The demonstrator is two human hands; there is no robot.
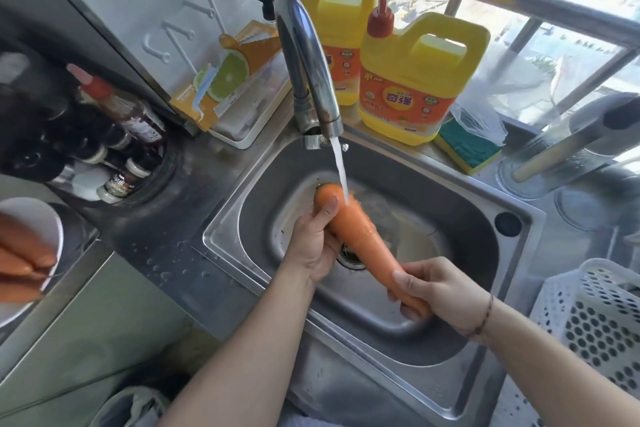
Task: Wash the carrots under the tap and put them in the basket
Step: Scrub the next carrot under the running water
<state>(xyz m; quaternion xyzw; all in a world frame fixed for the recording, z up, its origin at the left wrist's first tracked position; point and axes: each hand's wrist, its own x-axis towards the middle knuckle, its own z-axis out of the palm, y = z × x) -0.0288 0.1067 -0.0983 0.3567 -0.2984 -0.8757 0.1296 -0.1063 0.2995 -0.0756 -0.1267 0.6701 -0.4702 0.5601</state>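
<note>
A long orange carrot (363, 239) lies across the steel sink (485, 218) under the running tap (304, 55); the water stream (341, 170) hits its thick end. My left hand (313, 246) grips the thick end, thumb on top. My right hand (436, 291) grips the thin end near the sink's front. More carrots (24, 256) lie on a white plate (52, 218) at the far left. The white perforated basket (595, 315) stands at the right.
Two yellow detergent jugs (415, 80) and a sponge (467, 149) stand behind the sink by the window. A white tray with packets (239, 94) sits left of the tap. Sauce bottles (117, 135) crowd the back left. A metal pot with a handle (568, 149) is at right.
</note>
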